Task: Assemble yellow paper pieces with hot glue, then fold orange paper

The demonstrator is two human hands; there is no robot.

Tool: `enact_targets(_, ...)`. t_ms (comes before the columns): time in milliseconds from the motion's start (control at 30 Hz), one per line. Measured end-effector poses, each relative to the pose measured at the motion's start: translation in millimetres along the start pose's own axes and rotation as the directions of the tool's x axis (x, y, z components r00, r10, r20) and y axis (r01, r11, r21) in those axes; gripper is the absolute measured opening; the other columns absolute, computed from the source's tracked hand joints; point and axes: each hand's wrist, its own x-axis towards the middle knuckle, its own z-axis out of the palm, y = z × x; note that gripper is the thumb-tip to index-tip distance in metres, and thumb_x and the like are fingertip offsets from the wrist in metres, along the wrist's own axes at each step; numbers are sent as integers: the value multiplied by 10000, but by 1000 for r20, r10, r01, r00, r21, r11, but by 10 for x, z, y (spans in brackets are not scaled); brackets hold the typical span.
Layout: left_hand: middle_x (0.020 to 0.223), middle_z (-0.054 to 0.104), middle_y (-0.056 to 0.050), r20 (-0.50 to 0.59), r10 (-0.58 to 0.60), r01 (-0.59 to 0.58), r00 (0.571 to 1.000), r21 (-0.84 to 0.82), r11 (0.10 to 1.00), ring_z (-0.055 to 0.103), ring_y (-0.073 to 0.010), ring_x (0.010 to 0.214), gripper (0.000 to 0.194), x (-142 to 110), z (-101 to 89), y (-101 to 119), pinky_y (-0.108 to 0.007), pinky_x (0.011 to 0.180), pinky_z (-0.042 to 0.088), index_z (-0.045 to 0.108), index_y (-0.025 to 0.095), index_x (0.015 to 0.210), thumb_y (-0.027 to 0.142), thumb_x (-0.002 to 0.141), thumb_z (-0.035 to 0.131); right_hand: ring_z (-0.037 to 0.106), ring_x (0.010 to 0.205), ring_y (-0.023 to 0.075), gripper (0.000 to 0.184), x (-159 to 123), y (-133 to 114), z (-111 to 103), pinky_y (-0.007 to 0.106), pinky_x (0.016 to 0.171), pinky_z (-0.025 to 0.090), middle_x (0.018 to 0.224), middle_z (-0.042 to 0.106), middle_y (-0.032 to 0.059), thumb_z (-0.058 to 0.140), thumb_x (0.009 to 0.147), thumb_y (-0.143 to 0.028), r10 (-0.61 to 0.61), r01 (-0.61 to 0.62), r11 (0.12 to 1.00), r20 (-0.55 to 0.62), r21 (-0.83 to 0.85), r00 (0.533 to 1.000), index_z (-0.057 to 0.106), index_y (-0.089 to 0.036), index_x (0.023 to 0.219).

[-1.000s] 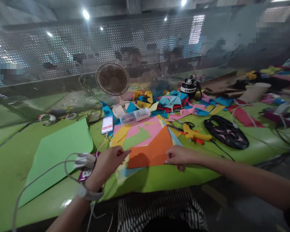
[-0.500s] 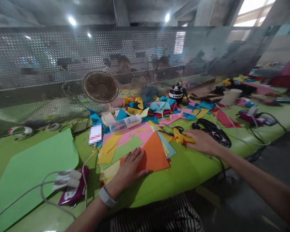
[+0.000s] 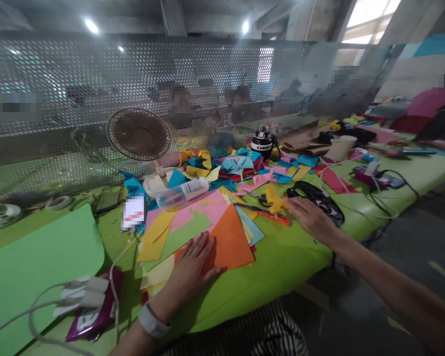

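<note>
My left hand (image 3: 195, 267) lies flat, fingers spread, on an orange paper sheet (image 3: 230, 240) at the near edge of the green table (image 3: 282, 262). A watch band sits on that wrist. My right hand (image 3: 308, 218) reaches out to the right of the sheet, fingers stretched, its tips right at a yellow glue gun (image 3: 273, 199). I cannot see the fingers wrapped round it. Under the orange sheet lie pink, yellow and green sheets (image 3: 193, 217).
A small fan (image 3: 139, 134), a clear bottle (image 3: 181, 192) and a heap of coloured paper scraps (image 3: 230, 165) stand behind. Scissors (image 3: 258, 197) and a black ring-shaped grille (image 3: 319, 198) lie by the glue gun. Large green sheet (image 3: 37, 262) and chargers (image 3: 83, 291) at left. Perforated screen at the back, people behind it.
My left hand went from pinching the orange sheet's edge to lying flat on it. My right hand left the sheet and reached right to the glue gun. The view swung right.
</note>
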Motion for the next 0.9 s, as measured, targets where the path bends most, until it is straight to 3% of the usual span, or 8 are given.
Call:
enact_targets(133, 1502, 254, -127, 4, -5, 5, 1000, 6, 1000, 251, -290, 1376, 753, 1, 13, -4, -475, 1108, 261, 305, 200, 1443, 654, 848, 390, 521, 1159, 264, 401, -214, 368, -12, 439, 1009, 399, 1226, 597, 133, 357, 933, -188, 169, -174, 982, -76, -73, 983, 506, -164, 1305)
enact_targets(300, 1514, 239, -105, -11, -4, 4, 1000, -12, 1000, 237, -278, 1384, 749, -20, -8, 15, -466, 1117, 249, 253, 213, 1461, 637, 858, 390, 561, 1088, 277, 367, -452, 657, 11, 442, 943, 421, 1143, 644, 119, 372, 899, -214, 288, -286, 949, 1, -134, 958, 611, -186, 1177)
enact_targets(400, 1525, 224, -72, -31, 9, -9, 999, -22, 1000, 197, -273, 1397, 729, -17, -33, 39, -479, 1126, 221, 206, 255, 1471, 617, 868, 396, 563, 1045, 309, 305, -327, 480, -36, 503, 993, 348, 1068, 672, 120, 444, 865, -266, 314, -312, 928, -24, -205, 949, 672, -193, 1054)
enact_targets(467, 1530, 212, -56, -32, 31, -32, 999, -24, 999, 166, -274, 1404, 707, -2, -54, 67, -495, 1129, 198, 182, 278, 1474, 600, 880, 390, 549, 1063, 295, 306, -130, 247, -39, 473, 1024, 322, 1088, 662, 110, 449, 875, -292, 299, -304, 933, -55, -194, 953, 656, -191, 1076)
enact_targets(567, 1535, 194, -37, 15, 102, -101, 995, -29, 994, 140, -269, 1410, 666, 14, -87, 124, -507, 1134, 169, 142, 297, 1477, 568, 907, 356, 533, 1101, 287, 430, 207, -97, 79, 406, 966, 391, 1188, 609, 136, 444, 902, -417, 215, -209, 976, 104, -67, 971, 570, -149, 1212)
enact_targets(633, 1538, 178, -20, 45, 145, -143, 988, -37, 989, 132, -257, 1413, 650, 5, -109, 167, -497, 1140, 155, 115, 314, 1477, 559, 916, 336, 535, 1096, 297, 443, 381, -234, 223, 407, 921, 421, 1190, 603, 141, 452, 897, -457, 161, -163, 987, 209, -9, 965, 571, -155, 1198)
enact_targets(767, 1545, 145, 5, 28, 184, -182, 983, -48, 982, 126, -237, 1416, 670, -51, -159, 245, -453, 1154, 136, 87, 331, 1475, 569, 907, 349, 578, 993, 271, 256, 518, -243, 466, 393, 874, 444, 1038, 639, 130, 461, 902, -326, 121, -139, 989, 294, 41, 948, 630, -166, 1008)
enact_targets(900, 1545, 139, -2, 37, 199, -197, 979, -65, 978, 142, -231, 1414, 702, -84, -203, 291, -445, 1158, 126, 93, 320, 1477, 598, 889, 359, 578, 996, 278, 201, 453, -102, 500, 398, 864, 454, 1014, 628, 133, 465, 879, -260, 140, -161, 986, 287, 48, 947, 616, -163, 970)
